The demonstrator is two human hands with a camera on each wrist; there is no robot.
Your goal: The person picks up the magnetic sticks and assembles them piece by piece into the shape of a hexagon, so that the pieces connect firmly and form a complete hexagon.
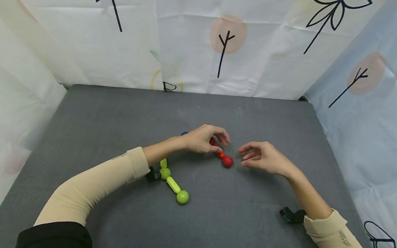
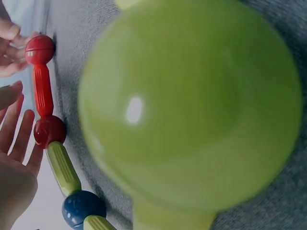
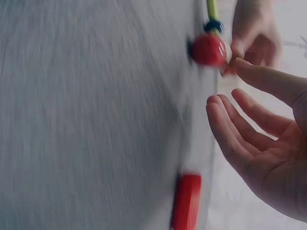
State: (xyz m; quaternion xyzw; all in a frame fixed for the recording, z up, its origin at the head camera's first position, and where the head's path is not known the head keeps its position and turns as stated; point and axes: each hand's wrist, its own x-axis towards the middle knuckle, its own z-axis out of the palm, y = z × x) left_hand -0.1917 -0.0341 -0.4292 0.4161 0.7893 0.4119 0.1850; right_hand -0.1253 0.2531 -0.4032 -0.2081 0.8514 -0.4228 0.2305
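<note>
A chain of balls and ribbed rods lies on the grey table. My left hand (image 1: 204, 138) hovers over its far end, fingers loosely bent and apart, around a red rod (image 2: 43, 91) between a red ball (image 1: 228, 161) and a darker red ball (image 2: 50, 132); whether it touches them I cannot tell. A lime rod (image 2: 64, 168) joins the darker ball to a blue ball (image 2: 84, 209). To the right of the chain's red end, my right hand (image 1: 266, 157) holds nothing, its fingers (image 3: 230, 129) spread and slightly bent.
Nearer the body, the chain's green part ends in a green ball (image 1: 182, 197), with a lime rod (image 1: 173, 185) and another green ball (image 1: 165, 173) behind it. A separate red bar (image 3: 187, 201) shows blurred in the right wrist view. Patterned white sheets (image 1: 188, 32) border the table (image 1: 228, 229).
</note>
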